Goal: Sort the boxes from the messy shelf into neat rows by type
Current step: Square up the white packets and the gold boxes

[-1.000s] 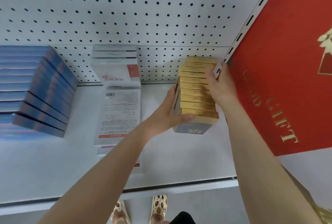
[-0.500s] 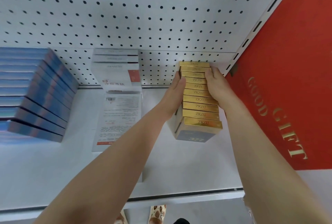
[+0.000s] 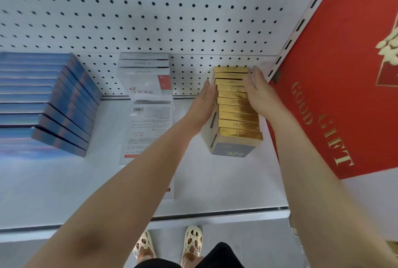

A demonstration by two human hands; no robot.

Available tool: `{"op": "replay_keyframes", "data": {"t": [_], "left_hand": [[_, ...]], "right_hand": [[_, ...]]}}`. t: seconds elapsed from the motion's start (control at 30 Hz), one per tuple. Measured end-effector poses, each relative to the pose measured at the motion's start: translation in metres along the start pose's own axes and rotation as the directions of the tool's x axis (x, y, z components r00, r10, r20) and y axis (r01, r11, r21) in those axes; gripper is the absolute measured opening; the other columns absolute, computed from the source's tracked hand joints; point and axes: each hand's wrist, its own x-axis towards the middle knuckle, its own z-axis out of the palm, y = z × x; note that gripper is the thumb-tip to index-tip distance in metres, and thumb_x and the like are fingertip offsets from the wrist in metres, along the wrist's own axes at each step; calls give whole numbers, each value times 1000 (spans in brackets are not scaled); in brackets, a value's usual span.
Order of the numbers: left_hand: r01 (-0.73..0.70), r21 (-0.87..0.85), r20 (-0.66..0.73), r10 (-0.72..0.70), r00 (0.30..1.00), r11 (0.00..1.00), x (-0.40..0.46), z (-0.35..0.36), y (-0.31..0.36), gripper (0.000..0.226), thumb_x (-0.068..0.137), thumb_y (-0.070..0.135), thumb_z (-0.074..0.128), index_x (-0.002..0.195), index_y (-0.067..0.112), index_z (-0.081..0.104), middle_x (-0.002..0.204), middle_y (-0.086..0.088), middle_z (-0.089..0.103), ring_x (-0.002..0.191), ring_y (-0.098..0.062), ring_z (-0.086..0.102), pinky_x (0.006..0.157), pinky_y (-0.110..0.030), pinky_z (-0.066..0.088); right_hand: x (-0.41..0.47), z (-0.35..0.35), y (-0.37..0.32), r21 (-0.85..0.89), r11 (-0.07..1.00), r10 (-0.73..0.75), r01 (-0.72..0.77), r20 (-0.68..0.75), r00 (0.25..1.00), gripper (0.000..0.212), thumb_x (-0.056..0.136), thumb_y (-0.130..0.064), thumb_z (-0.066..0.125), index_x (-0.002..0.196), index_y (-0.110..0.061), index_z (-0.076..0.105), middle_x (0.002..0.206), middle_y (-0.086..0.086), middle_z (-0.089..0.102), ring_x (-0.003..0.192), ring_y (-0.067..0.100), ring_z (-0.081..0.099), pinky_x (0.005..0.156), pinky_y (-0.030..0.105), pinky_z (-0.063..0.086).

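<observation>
A row of several gold boxes [image 3: 237, 117] marked ZKZU stands on the white shelf [image 3: 86, 181], running from the pegboard back wall toward me. My left hand [image 3: 203, 104] lies flat with straight fingers against the row's left side. My right hand [image 3: 256, 91] presses flat against its right side, fingers reaching to the rearmost boxes. The front box shows a grey face with "377". Left of them a row of white boxes [image 3: 146, 80] stands at the back, with one white box [image 3: 150, 125] lying flat in front. A row of blue boxes [image 3: 53, 104] fills the left.
A large red "GOOD GIFT" box [image 3: 333, 95] stands just right of the gold row, close to my right wrist. The pegboard wall [image 3: 150, 9] closes off the back. The shelf's front edge [image 3: 193, 214] runs below my forearms, with my feet on the floor beneath.
Both hands slid from holding the row's front and back to lying flat along its two sides. The gold row now sits straighter and farther back against the pegboard.
</observation>
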Motion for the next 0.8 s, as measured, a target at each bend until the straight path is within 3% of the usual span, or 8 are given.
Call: {"op": "replay_keyframes", "data": {"t": [0.03, 0.1, 0.2, 0.23, 0.33, 0.43, 0.63, 0.8], "left_hand": [[-21, -42, -9, 20, 1000, 999, -8, -4, -5, 42, 104, 33, 32, 146, 27, 39, 150, 14, 38, 135, 3, 33, 114, -33, 27], [-32, -50, 31, 34, 999, 998, -28, -10, -17, 56, 96, 7, 40, 146, 30, 36, 140, 24, 41, 125, 11, 36, 108, -21, 29], [-122, 134, 179, 97, 979, 984, -57, -6, -40, 86, 86, 6, 61, 146, 44, 12, 129, 51, 35, 115, 25, 38, 86, 6, 31], [-166, 192, 224, 121, 967, 967, -60, 0, -45, 92, 82, 8, 68, 143, 45, 10, 127, 50, 38, 112, 22, 43, 80, 6, 34], [-219, 202, 228, 172, 958, 955, -61, 18, -53, 109, 74, 6, 79, 151, 30, 6, 139, 16, 47, 114, 3, 55, 79, -7, 47], [-222, 240, 93, 205, 974, 945, -58, 27, -53, 107, 74, 17, 83, 151, 29, 9, 125, 24, 54, 103, 13, 56, 79, -5, 43], [-226, 297, 11, 233, 972, 928, -54, 34, -55, 106, 76, 22, 82, 151, 30, 9, 127, 12, 61, 101, -12, 66, 82, -25, 52], [-255, 304, 12, 264, 964, 918, -56, 37, -59, 102, 75, 12, 78, 150, 31, 11, 132, 13, 56, 102, -11, 66, 84, -33, 55]], "right_hand": [[-13, -5, -1, -57, 997, -52, 52, 2, 999, 51, 106, -42, 31, 152, -21, 28, 154, -3, 37, 144, 16, 32, 111, 27, 28], [-39, -8, 2, -203, 976, -76, 80, 25, 997, 59, 103, -53, 29, 155, -26, 24, 159, 0, 28, 148, 17, 22, 119, 37, 23], [-69, 9, 1, -343, 939, 43, -32, 22, 999, 64, 98, -62, 27, 154, -34, 17, 162, 9, 17, 149, 29, 19, 118, 50, 25], [-74, 19, -1, -392, 917, 76, -69, 2, 997, 65, 98, -63, 27, 154, -32, 16, 162, 12, 14, 147, 34, 22, 115, 50, 29], [-77, 43, -7, -529, 843, 49, -98, -107, 993, 69, 97, -63, 29, 154, -25, 17, 158, 19, 16, 138, 42, 34, 104, 52, 38], [-70, 50, -6, -580, 810, -46, -83, -205, 978, 66, 98, -60, 32, 151, -20, 28, 150, 23, 31, 128, 43, 43, 95, 51, 44], [-66, 48, -3, -606, 794, -238, 45, -242, 941, 54, 102, -44, 34, 146, -13, 39, 131, 24, 49, 111, 42, 54, 86, 47, 49], [-68, 25, 6, -352, 933, -182, 72, -290, 940, 45, 105, -32, 32, 146, -15, 37, 125, 16, 62, 107, 40, 60, 84, 42, 45]]}}
